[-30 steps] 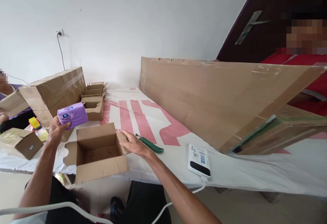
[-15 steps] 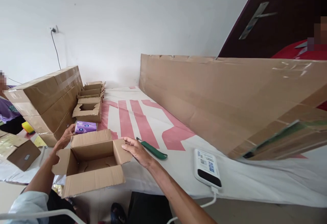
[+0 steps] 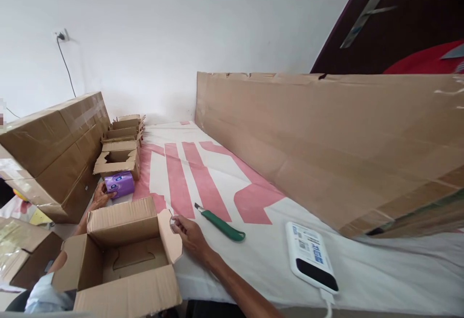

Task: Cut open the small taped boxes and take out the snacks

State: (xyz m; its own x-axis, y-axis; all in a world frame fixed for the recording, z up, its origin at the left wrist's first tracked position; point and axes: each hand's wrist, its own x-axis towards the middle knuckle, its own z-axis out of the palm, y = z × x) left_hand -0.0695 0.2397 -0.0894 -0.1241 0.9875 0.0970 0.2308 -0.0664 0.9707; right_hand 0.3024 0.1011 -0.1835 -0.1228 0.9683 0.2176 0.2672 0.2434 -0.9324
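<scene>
An open cardboard box lies nearest to me with its flaps spread and nothing inside. My right hand pinches the edge of its right flap. Beyond the far flap, my left hand is closed round the left end of a purple soft pack with blue round prints. The box's back and left parts cover some of my left forearm. A green-handled utility knife with its blade tip showing lies on the cloth, right of my right hand.
Several open cardboard boxes line up behind the purple pack, beside stacked taped cartons. Another carton stands at the left. A long cardboard panel borders the right side. A white device with a cable sits near the front edge.
My left hand has a fuller hold on the purple pack, which now shows more beyond the box. The view has shifted, and the box appears lower and closer. My right hand stays at the flap.
</scene>
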